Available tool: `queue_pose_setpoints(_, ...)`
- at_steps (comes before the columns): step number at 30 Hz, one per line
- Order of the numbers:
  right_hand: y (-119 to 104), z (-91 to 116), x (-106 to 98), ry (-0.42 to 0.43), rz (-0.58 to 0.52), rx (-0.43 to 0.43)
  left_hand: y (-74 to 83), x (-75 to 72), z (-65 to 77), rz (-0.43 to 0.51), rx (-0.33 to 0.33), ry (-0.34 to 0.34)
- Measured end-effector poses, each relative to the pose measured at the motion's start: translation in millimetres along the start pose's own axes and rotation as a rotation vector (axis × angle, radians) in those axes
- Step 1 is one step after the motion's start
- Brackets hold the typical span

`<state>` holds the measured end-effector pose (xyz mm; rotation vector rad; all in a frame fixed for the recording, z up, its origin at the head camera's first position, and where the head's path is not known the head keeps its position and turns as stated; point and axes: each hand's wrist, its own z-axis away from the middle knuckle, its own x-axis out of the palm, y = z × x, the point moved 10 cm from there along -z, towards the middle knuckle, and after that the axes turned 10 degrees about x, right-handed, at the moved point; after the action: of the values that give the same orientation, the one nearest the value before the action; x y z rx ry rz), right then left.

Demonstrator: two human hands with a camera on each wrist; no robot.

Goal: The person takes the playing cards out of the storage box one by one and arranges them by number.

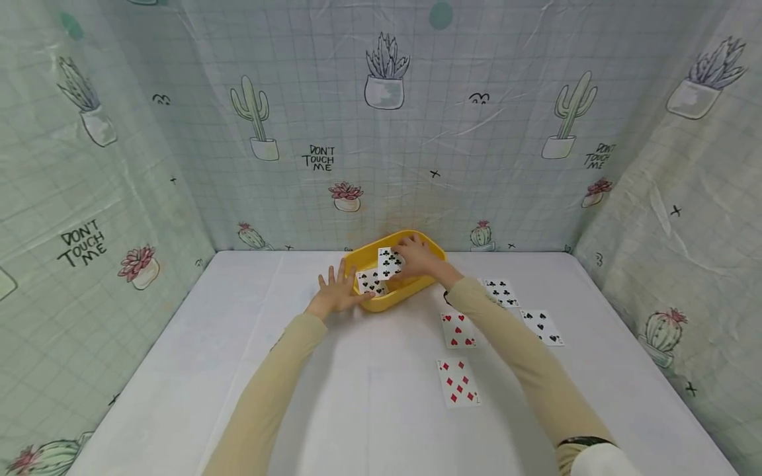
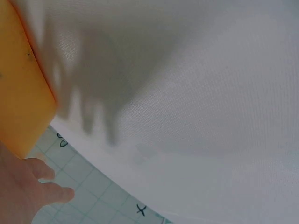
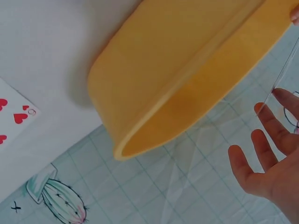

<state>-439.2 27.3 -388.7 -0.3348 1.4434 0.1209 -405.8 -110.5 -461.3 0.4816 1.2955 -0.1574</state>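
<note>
A yellow oval tray (image 1: 387,303) with raised walls stands at the back of the table. Over its inside my right hand (image 1: 419,256) pinches a clubs playing card (image 1: 389,264); the right wrist view shows that card edge-on between the fingers. Below it, at the tray's left end, a spades playing card (image 1: 370,283) lies inside. My left hand (image 1: 337,293) has its fingers spread, with the thumb right at the tray's near-left rim. In the left wrist view, part of the left hand (image 2: 21,186) shows beside the tray's yellow wall (image 2: 23,88).
On the white table right of the tray lie a hearts card (image 1: 457,330), the seven of diamonds (image 1: 458,383), a clubs card (image 1: 503,293) and a spades card (image 1: 544,328). My right sleeve (image 1: 518,350) passes over them. A patterned cloth backdrop (image 1: 381,152) rises behind the table.
</note>
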Motion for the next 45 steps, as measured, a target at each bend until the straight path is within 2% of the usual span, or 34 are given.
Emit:
queue_pose_setpoints(7, 2, 23, -19, 0.052, -0.024, -0.015, -1.9, 2.6, -0.7, -0.012, -0.005, -0.002)
queue_pose_setpoints(15, 15, 52, -30, 0.106, -0.056, -0.019, -2.8, 2.7, -2.6, -0.014, -0.001, 0.019)
queue_pose_setpoints(27, 40, 92, -31, 0.173, -0.104, -0.025, -2.5, 2.5, -3.1, -0.016, 0.006, 0.015)
queue_pose_setpoints(45, 62, 164, -29, 0.265, -0.038, -0.036, -3.6, 3.1, -4.2, -0.004, 0.012, 0.024)
